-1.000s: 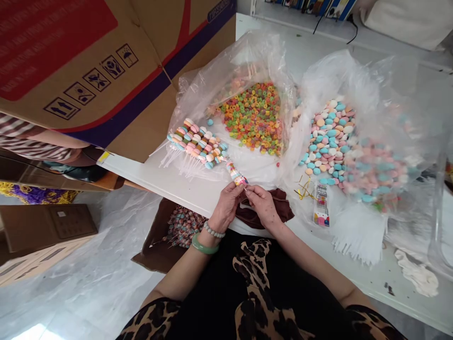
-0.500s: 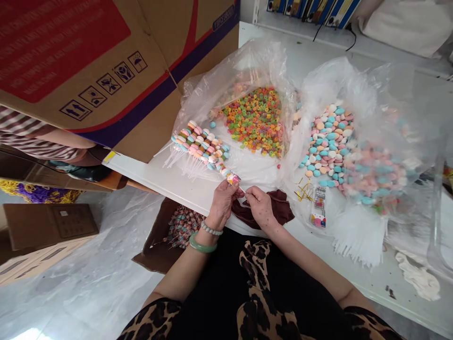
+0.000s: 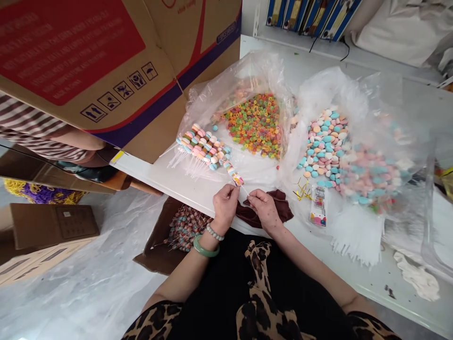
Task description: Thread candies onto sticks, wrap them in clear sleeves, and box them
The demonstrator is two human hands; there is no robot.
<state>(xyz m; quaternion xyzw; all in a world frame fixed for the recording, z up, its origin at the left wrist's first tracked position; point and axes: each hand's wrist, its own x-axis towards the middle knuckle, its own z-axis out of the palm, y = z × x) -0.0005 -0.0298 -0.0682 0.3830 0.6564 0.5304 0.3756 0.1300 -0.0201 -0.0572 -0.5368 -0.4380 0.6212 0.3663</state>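
Note:
A wrapped candy skewer (image 3: 233,174) points away from me over the table edge, its white stick toward my hands. My right hand (image 3: 264,208) pinches the stick's lower end. My left hand (image 3: 225,204) is closed at the base of the wrapper, its fingertips pressed together; what they grip is too small to make out. Beyond lies a row of candy skewers (image 3: 203,146) with white sticks. A brown cloth (image 3: 283,205) is beneath my right hand. Printed wrappers (image 3: 319,208) and gold ties (image 3: 302,190) lie to the right.
Plastic bags hold ring candies (image 3: 255,125) and pastel candies (image 3: 327,141). White sticks (image 3: 361,241) lie at right. A large carton (image 3: 159,94) stands at left, a person's striped sleeve (image 3: 31,123) behind it. Below the table edge, an open box (image 3: 155,241) holds skewers.
My hands have moved slightly down from the wrapper, and more of the wrapped skewer and its white stick shows. The view has shifted a little.

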